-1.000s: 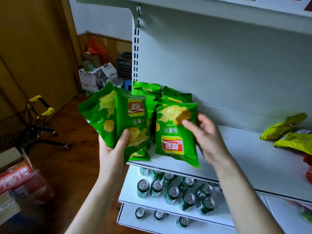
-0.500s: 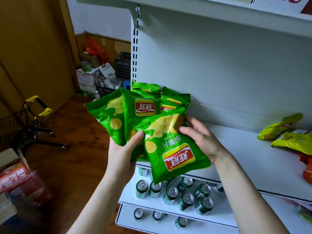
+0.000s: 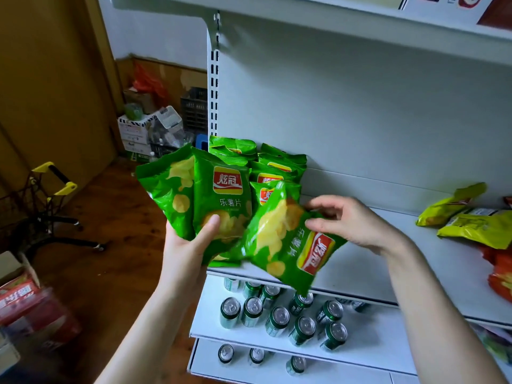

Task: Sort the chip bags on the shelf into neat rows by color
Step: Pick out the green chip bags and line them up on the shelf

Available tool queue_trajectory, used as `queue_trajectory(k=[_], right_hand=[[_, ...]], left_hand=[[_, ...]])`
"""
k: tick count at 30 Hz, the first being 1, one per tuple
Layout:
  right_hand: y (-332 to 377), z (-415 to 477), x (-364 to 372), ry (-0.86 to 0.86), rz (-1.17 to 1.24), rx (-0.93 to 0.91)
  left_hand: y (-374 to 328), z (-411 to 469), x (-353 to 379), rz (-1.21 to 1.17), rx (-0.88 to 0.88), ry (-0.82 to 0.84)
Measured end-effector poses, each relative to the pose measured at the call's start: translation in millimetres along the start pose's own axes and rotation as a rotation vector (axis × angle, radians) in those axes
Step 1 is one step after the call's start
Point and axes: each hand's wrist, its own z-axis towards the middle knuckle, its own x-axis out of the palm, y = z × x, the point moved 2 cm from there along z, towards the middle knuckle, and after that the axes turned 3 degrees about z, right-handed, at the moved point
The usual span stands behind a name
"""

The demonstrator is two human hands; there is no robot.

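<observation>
Step in hand: you're gathering and squaring up the green ones. Landmark is the standing green bags (image 3: 274, 167), two short rows upright against the back panel at the left end of the shelf (image 3: 360, 267).

Just in front of those rows, your left hand (image 3: 191, 245) holds two green bags (image 3: 221, 206) fanned and upright off the shelf's front edge. Its fingers are wrapped behind them and the thumb (image 3: 212, 225) is pressed on the front bag's face – a firm, narrow hold.

To the right of the rows and touching the front one, your right hand (image 3: 352, 223) has the tilted green bag (image 3: 285, 239). The logo end hangs down past the shelf lip, over the cans (image 3: 277, 317) below. The fingers (image 3: 318, 224) are part curled, thumb on the face and the rest over the bag's upper edge, so it's a light pinch rather than a full wrap.

Next move, as I judge it: turn the tilted bag logo-up, stand it in front of the rows, then add the two from your left hand. The pinch looks loose, so the bag could slip onto the cans.

Far right of the rows lie yellow-green bags (image 3: 476, 225) and red bags (image 3: 501, 270) – unsorted, so the job looks early.
</observation>
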Motion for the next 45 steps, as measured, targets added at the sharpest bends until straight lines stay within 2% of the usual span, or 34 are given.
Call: queue_trajectory(k=[2,4,7,9,10,13,15,17,20,22,24,28,30,32,38,40,45], right_hand=[[12,3,-3,0.173,-0.185,0.031],[23,11,1,0.231,-0.345,-0.002],[32,24,12,0.204,-0.493,-0.092],[32,27,15,0.121,-0.468,-0.122],[30,26,15,0.032,-0.392,-0.16],[12,19,9,-0.449,-0.227,-0.316],[-7,10,12,-0.66,-0.042,-0.276],[-25,-1,27,-0.673,0.164,-0.143],[-42,-13,62,-0.464,0.611,0.08],[-44,-14,73,-0.399,0.89,0.128],[-41,-8,66,-0.427,0.939,0.085],[-35,8,7,-0.626,0.755,-0.049],[-37,14,-28,-0.691,0.571,-0.084],[-43,22,-48,-0.625,0.347,-0.066],[-61,61,-22,-0.147,-0.042,0.083],[-67,73,-10,-0.126,-0.085,0.093],[-86,85,6,-0.211,-0.252,0.092]], left_hand=[[2,0,4,0.053,-0.016,0.047],[7,-6,12,0.068,-0.046,0.125],[13,-17,26,0.029,-0.085,0.22],[11,-18,29,0.009,-0.077,0.155],[10,-16,27,0.001,-0.063,0.094],[7,-10,20,-0.07,-0.026,-0.057],[5,-8,18,-0.118,0.0,-0.119],[5,-7,18,-0.144,0.026,-0.159],[8,-6,19,-0.16,0.043,-0.18],[10,-5,20,-0.152,0.042,-0.158],[10,-4,20,-0.134,0.03,-0.125],[1,-7,7,-0.108,0.06,-0.111],[-5,-9,-6,-0.081,0.085,-0.143],[-9,-12,-20,-0.064,0.092,-0.177],[-12,-24,-43,-0.022,0.052,-0.253],[-12,-26,-45,-0.019,0.043,-0.255],[-12,-32,-52,-0.004,0.035,-0.274]])
